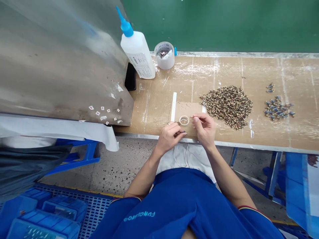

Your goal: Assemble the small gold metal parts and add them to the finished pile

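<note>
My left hand (171, 135) is at the bench's front edge, its thumb and index finger pinched on a tiny blue-tipped part (183, 132). My right hand (204, 128) pinches a thin stick (190, 119), whose tip reaches into a small round clear dish (184, 120). The dish sits on a cardboard piece (189, 108) between my hands. To the right of it lies a large pile of small brown and gold parts (228, 105). Further right is a smaller group of blue-tipped parts (277, 109).
A white bottle with a blue nozzle (139, 54) stands at the back left, beside a tape roll holding scraps (164, 55) and a dark phone (130, 77). A metal surface (62, 66) with small stickers borders the left. Blue bins (45, 224) are at lower left.
</note>
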`<state>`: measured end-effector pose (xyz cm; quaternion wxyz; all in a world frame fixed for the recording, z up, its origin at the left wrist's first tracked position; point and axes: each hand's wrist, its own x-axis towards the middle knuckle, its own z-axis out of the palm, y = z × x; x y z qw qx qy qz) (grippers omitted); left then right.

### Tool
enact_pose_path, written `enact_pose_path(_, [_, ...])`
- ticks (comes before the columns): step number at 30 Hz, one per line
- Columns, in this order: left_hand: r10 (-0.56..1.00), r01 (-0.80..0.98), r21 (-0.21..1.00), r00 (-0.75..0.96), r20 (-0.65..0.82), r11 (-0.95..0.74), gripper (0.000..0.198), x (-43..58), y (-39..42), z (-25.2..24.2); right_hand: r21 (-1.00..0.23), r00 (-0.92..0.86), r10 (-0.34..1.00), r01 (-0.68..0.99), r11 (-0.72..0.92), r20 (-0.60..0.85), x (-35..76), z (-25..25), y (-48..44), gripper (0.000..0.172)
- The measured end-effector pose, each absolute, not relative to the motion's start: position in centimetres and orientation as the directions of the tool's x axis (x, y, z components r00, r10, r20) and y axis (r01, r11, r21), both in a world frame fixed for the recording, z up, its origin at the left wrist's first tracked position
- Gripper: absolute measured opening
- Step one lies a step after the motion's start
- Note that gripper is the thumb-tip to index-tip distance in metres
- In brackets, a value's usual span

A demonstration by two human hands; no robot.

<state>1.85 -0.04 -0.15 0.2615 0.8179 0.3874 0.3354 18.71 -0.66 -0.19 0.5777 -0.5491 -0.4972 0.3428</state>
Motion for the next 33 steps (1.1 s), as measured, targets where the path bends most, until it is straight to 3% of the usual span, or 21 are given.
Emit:
enact_pose_path(7, [0.804,0.46,0.676,0.466,0.368,-0.576,0.03,1.8,-0.1,-0.2,-0.852,0.107,0.92,0.43,0.299,0.378,18.0,-0.2,-0.3,0.013])
enact_pose_path(14, [0.811,0.463,0.688,0.475,0.34,-0.559,0.028,1.7,-0.1,-0.1,-0.872,0.12,0.943,0.43,0.234,0.312,17.9,-0.3,-0.6,0.015])
enact_pose_path(19, [0.804,0.444,0.691,0.474,0.36,-0.571,0.027,1.6,0.0,-0.1,-0.935,0.156,0.964,0.319,0.156,0.214,18.8,-0.1,-1.4,0.024])
enact_pose_path(23, [0.818,0.454,0.701,0.461,0.343,-0.55,0.027,1.7,0.1,0.0,-0.87,0.283,0.914,0.475,0.131,0.292,22.1,1.0,-2.3,0.021])
enact_pose_path(26, [0.822,0.457,0.703,0.453,0.343,-0.545,0.027,1.8,0.0,0.0,-0.79,0.44,0.822,0.612,0.019,0.361,25.5,1.3,-3.0,0.023])
enact_pose_path(33, [0.817,0.45,0.696,0.444,0.369,-0.559,0.027,1.9,0.0,0.1,-0.668,0.59,0.701,0.711,-0.217,0.4,29.7,-0.1,-5.0,0.03])
